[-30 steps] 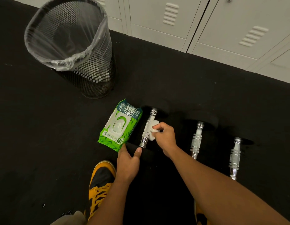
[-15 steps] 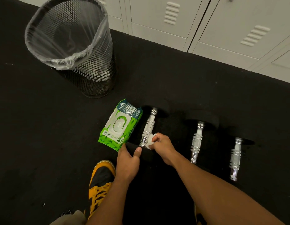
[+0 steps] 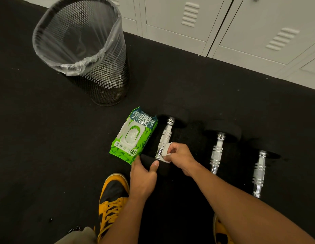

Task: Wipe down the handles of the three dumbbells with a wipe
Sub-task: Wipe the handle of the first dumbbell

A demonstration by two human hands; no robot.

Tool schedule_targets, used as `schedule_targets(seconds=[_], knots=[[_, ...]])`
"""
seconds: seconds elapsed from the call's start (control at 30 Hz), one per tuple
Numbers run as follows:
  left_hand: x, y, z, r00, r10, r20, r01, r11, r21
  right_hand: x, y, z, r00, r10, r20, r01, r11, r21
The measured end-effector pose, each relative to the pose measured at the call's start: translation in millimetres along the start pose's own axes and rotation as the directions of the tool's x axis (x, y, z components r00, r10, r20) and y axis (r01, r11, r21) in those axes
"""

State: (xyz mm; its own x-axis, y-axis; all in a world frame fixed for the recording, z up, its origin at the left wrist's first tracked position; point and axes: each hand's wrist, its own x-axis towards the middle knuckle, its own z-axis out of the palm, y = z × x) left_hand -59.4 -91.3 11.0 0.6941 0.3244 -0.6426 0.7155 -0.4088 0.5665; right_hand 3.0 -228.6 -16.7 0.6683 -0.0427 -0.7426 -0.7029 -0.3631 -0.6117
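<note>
Three dumbbells with chrome handles and black ends lie side by side on the black floor: the left dumbbell [image 3: 165, 134], the middle dumbbell [image 3: 217, 150] and the right dumbbell [image 3: 259, 173]. My right hand [image 3: 179, 156] presses a white wipe [image 3: 166, 152] around the near part of the left dumbbell's handle. My left hand [image 3: 144, 175] grips that dumbbell's near black end, thumb on top. A green pack of wipes [image 3: 133, 136] lies just left of the left dumbbell, lid closed.
A black mesh waste bin [image 3: 86, 55] with a clear liner stands at the back left. White lockers [image 3: 223, 27] line the far edge of the floor. My yellow and black shoe [image 3: 112, 199] rests below my left hand; another shoe [image 3: 222, 233] peeks out under my right forearm.
My right hand slid the wipe from the handle's middle toward its near end, then slightly back up. My left hand stayed on the near black end.
</note>
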Motion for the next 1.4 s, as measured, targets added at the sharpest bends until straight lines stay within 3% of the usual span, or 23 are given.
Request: schedule_targets(seconds=[0.2, 0.37, 0.47, 0.57, 0.63, 0.7, 0.77, 0.87, 1.03, 1.4], knots=[[-3, -1, -1, 1.000, -0.014, -0.019, 0.015, 1.000, 0.026, -13, -12, -2, 0.993, -0.119, -0.016, 0.114, 0.974, -0.194], [-5, -1, -1, 0.999, 0.006, -0.035, -0.005, 1.000, 0.026, -24, -9, 3, 0.976, -0.195, -0.101, 0.176, 0.970, -0.170], [-5, -2, 0, 0.999, 0.018, -0.034, -0.017, 0.999, 0.034, -27, -8, 8, 0.914, -0.391, -0.111, 0.357, 0.903, -0.240], [-7, -3, 2, 0.999, 0.034, -0.033, -0.033, 0.999, 0.037, -17, -14, 8, 0.796, -0.585, 0.156, 0.587, 0.681, -0.439], [-8, -4, 3, 0.999, 0.041, -0.030, -0.040, 0.998, 0.048, -5, -24, 4, 0.737, -0.539, 0.407, 0.670, 0.506, -0.543], [-9, -4, 4, 0.998, 0.047, -0.029, -0.046, 0.997, 0.058, 2, -36, 0, 0.693, -0.415, 0.590, 0.711, 0.255, -0.655], [-9, -3, 4, 0.998, 0.052, -0.032, -0.050, 0.996, 0.067, 2, -47, -2, 0.663, -0.324, 0.675, 0.713, -0.001, -0.701], [-9, -4, 3, 0.998, 0.054, -0.024, -0.053, 0.997, 0.062, -2, -58, 2, 0.710, -0.318, 0.629, 0.610, -0.169, -0.774], [-6, -6, 1, 0.998, 0.054, -0.016, -0.053, 0.997, 0.063, 3, -60, 5, 0.774, -0.384, 0.503, 0.503, -0.109, -0.857], [-5, -7, 3, 0.999, 0.037, -0.018, -0.036, 0.999, 0.033, 18, -66, -29, 0.779, -0.560, 0.282, 0.408, 0.111, -0.906]])
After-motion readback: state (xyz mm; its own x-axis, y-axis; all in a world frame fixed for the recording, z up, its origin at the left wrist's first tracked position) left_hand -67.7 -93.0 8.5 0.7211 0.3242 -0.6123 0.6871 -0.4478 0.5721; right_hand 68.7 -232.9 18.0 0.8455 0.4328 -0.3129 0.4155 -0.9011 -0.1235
